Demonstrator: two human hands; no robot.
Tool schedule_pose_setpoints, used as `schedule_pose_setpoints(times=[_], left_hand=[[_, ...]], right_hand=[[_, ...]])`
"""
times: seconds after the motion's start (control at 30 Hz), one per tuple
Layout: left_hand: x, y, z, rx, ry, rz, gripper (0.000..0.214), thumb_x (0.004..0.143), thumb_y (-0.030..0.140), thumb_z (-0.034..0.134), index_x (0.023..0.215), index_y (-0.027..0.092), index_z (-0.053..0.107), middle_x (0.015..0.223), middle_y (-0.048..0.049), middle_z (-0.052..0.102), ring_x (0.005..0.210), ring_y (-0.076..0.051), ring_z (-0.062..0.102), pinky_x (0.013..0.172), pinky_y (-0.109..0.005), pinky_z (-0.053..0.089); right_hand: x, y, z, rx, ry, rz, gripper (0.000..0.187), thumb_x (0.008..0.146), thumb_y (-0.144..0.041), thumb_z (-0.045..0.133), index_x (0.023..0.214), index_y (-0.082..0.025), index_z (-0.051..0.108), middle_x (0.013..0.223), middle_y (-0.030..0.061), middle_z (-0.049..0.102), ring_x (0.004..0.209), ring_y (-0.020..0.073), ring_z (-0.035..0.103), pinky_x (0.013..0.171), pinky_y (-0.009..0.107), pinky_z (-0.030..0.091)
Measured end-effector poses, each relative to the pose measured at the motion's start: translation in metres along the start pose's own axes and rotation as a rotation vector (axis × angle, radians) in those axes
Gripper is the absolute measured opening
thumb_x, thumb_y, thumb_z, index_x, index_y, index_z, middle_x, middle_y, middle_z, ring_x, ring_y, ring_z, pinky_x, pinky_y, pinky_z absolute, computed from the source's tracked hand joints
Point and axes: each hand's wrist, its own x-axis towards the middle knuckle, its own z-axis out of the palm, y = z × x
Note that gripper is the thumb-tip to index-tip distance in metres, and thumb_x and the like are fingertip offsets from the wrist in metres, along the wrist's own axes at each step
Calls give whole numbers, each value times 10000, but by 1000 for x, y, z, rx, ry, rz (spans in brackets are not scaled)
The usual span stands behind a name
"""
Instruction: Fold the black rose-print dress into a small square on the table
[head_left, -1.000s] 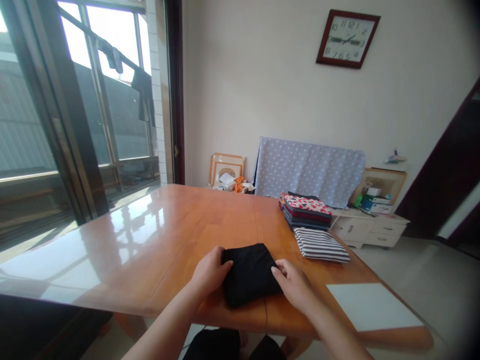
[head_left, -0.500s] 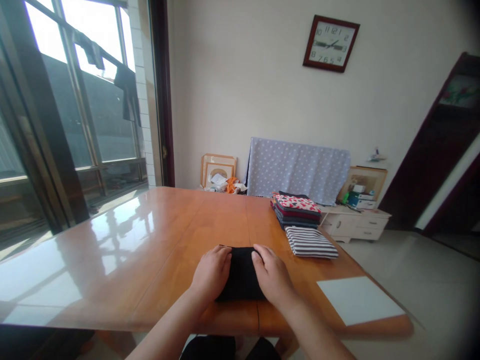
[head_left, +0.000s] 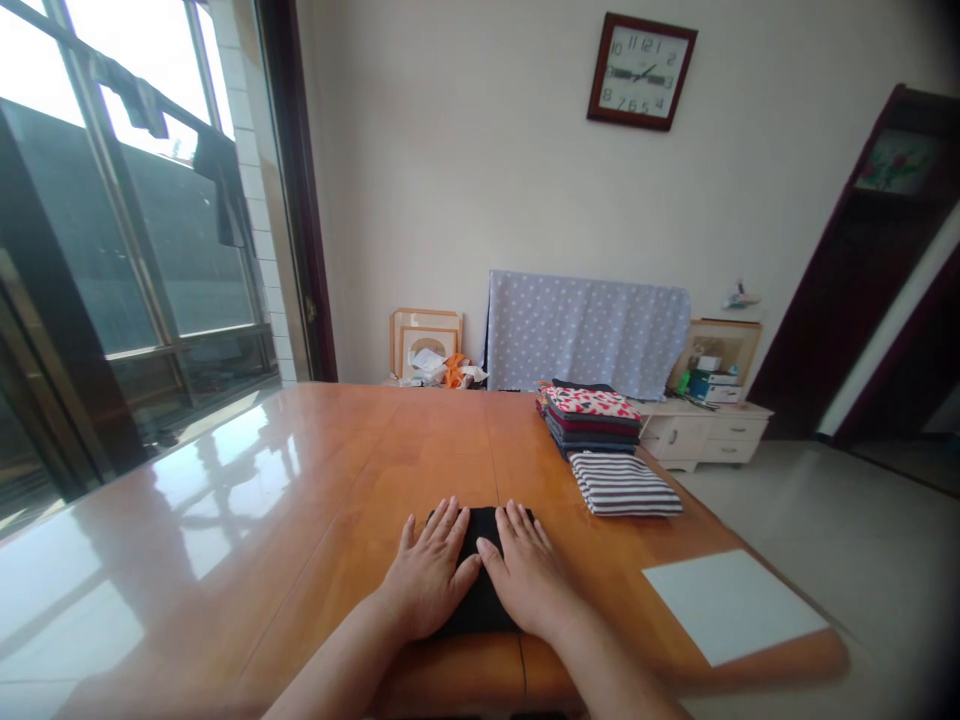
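A folded black cloth (head_left: 481, 600) lies flat near the front edge of the wooden table (head_left: 360, 500). My left hand (head_left: 431, 570) rests on its left part, palm down, with the fingers stretched forward. On the right part lies my right hand (head_left: 525, 565), also flat with its fingers extended. Both thumbs point inward, with a narrow strip of black fabric showing between them. Much of the cloth is hidden under the hands, so I cannot tell what kind of garment it is.
To the right stand a stack of folded clothes (head_left: 589, 425) and, in front of it, a folded striped garment (head_left: 624, 484). A white sheet (head_left: 735, 605) lies by the right front corner. Beyond the table are a polka-dot cloth (head_left: 585, 330) and a low white cabinet (head_left: 712, 437).
My hands have gone from gripping the sides of the black cloth to lying flat on top, fingers stretched out. The camera view has shifted slightly.
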Motion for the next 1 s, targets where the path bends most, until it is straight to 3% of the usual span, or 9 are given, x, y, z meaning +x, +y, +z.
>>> schedule_pose_setpoints(times=[0.2,0.33,0.47,0.6,0.77,1.0], left_hand=[[0,-5,-1,-21,12,-27,769,938,688,277,1572,254,249,1645,-94,171,1524,-295,121,1191,-621,97],[2,-27,0,-41,67,-168,855,907,723,318,1560,172,273,1627,-161,223,1520,-329,128,1175,-640,105],[2,-54,-8,-182,276,-394,658,987,551,275,1469,123,407,1514,-198,456,1444,-322,357,1161,-565,231],[-5,-60,-15,-376,430,-412,478,995,468,316,1190,163,628,1224,-152,690,1163,-277,632,964,-383,465],[-17,-49,-13,-438,349,-362,227,900,304,482,925,220,691,939,-55,753,909,-225,681,784,-309,472],[-43,-34,-33,-294,165,-302,163,768,248,559,782,283,717,826,10,745,910,-253,656,851,-383,396]], right_hand=[[2,0,4,-22,-1,32,772,979,-614,252,1568,-116,255,1637,106,140,1525,285,116,1227,492,93],[1,0,5,-58,-19,52,784,980,-622,219,1572,-108,231,1643,106,114,1529,278,85,1228,486,73],[1,0,6,-73,-18,51,779,984,-620,210,1576,-114,215,1646,108,108,1531,276,68,1224,500,66],[0,1,7,-85,-16,56,779,983,-624,210,1577,-119,217,1649,109,113,1531,272,67,1222,504,73],[1,2,10,-94,-8,45,785,979,-630,206,1575,-118,230,1648,113,126,1530,277,77,1219,509,92],[0,5,9,-108,16,11,745,982,-590,266,1545,-103,316,1631,140,217,1517,298,152,1209,505,142]])
